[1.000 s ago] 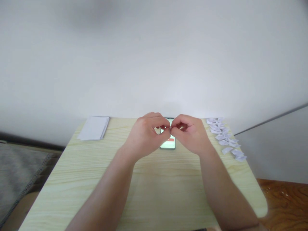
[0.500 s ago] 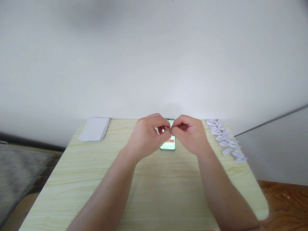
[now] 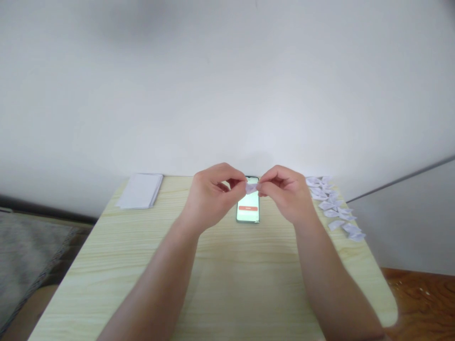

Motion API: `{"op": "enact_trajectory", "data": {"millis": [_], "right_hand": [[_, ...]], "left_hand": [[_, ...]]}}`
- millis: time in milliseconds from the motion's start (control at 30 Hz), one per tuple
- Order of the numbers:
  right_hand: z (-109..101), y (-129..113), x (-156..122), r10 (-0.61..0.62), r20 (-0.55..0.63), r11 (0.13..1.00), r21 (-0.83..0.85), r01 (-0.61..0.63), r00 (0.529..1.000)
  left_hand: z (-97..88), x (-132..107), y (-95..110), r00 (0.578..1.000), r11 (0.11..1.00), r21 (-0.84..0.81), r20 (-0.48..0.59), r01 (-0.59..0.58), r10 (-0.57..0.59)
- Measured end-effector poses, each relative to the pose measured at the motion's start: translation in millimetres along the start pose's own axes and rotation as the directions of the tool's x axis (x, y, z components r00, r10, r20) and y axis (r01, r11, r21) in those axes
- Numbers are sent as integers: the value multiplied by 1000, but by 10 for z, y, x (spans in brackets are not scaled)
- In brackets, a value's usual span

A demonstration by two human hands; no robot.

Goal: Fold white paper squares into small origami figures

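Note:
Between my two hands is a small piece of folded white paper (image 3: 251, 188), held up above a phone. My left hand (image 3: 216, 196) pinches its left end between thumb and fingers. At the other end, the thumb and fingertips of my right hand (image 3: 284, 192) are closed on it. The phone (image 3: 248, 215) lies on the table with its screen lit, showing pale green with a red bar; the paper and fingertips cover part of its upper half. Small folded paper pieces (image 3: 330, 204) lie in a double row to the right of my right hand.
A stack of white paper sheets (image 3: 139, 190) rests at the table's back left. The wood-grain table (image 3: 227, 284) meets a white wall (image 3: 227, 94) behind. Grey fabric (image 3: 31, 260) is beyond the left edge, brown wood floor (image 3: 423, 293) beyond the right.
My hands have moved apart, left hand leftward and right hand rightward. The folded paper now shows between the fingertips, and more of the phone screen is visible.

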State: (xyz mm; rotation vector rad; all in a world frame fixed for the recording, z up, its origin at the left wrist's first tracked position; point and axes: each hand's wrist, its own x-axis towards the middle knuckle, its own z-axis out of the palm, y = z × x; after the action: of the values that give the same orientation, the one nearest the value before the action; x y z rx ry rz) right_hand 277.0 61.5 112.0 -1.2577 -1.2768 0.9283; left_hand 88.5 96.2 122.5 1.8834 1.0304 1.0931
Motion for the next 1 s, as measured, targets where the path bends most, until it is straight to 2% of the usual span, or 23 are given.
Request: {"op": "enact_trajectory", "data": {"millis": [167,267,367,500,567,667,733,800,900,1000], "right_hand": [[3,3,19,9,-9,994,110,-8,1000],[7,12,19,28,-3,992,124,-27,1000],[5,5,21,104,55,975,193,-113,993],[26,-19,28,224,197,911,306,-278,954],[46,-19,27,230,225,895,333,-296,947],[66,-6,16,194,178,902,355,-247,965],[70,1,6,170,113,919,340,-199,979],[75,-2,-5,144,60,938,311,-156,988],[96,-20,-20,91,33,955,280,-97,995],[124,-46,-36,26,36,966,255,-34,999]], "left_hand": [[33,4,-8,984,994,-109,-178,-18,-1],[38,0,-23,971,993,-96,-234,-75,51],[36,-12,-32,954,983,15,-239,-181,179],[61,-30,-35,905,925,127,-195,-358,378],[84,-33,-39,885,904,125,-185,-409,427],[99,-29,-47,874,893,112,-187,-435,449],[88,-29,-51,887,904,79,-175,-421,428],[64,-34,-55,921,930,11,-136,-368,366],[37,-46,-66,981,969,-153,-28,-193,191],[42,-39,-81,998,949,-314,69,21,1]]}}
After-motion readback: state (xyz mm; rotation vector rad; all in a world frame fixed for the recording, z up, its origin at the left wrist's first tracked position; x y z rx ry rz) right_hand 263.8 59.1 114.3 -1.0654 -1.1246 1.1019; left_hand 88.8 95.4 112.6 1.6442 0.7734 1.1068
